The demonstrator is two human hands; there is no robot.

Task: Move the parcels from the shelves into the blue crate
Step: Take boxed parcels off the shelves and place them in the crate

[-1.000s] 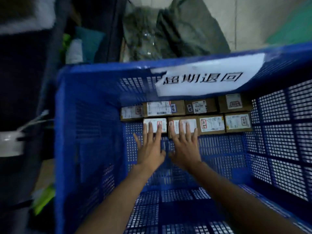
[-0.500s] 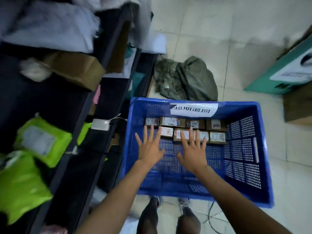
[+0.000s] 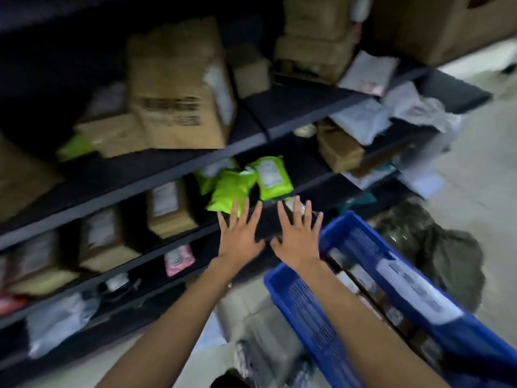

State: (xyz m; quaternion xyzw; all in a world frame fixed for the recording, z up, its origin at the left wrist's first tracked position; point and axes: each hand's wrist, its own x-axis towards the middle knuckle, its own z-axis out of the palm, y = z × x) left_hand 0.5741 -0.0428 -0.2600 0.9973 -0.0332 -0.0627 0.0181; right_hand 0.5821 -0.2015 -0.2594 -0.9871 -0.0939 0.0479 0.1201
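Both my hands are stretched out side by side with fingers spread and hold nothing. My left hand (image 3: 240, 233) hovers just below the bright green mailer bags (image 3: 232, 189) on a middle shelf. My right hand (image 3: 298, 236) is above the near left corner of the blue crate (image 3: 302, 306), which stands on the floor at the lower right with small brown boxes (image 3: 361, 278) lined up inside. The dark shelves (image 3: 156, 175) run across the left and middle and carry brown cartons (image 3: 176, 88), white mailers and a pink packet (image 3: 179, 259).
A dark green bag (image 3: 436, 247) lies on the pale tiled floor behind the crate. Grey and white wrapped parcels (image 3: 260, 331) sit on the floor between my arms. A large carton (image 3: 436, 23) stands at the top right.
My hands left the inside of the crate and rose to the left toward the shelves. The view swung from the crate up to the shelving. The boxes stayed in the crate.
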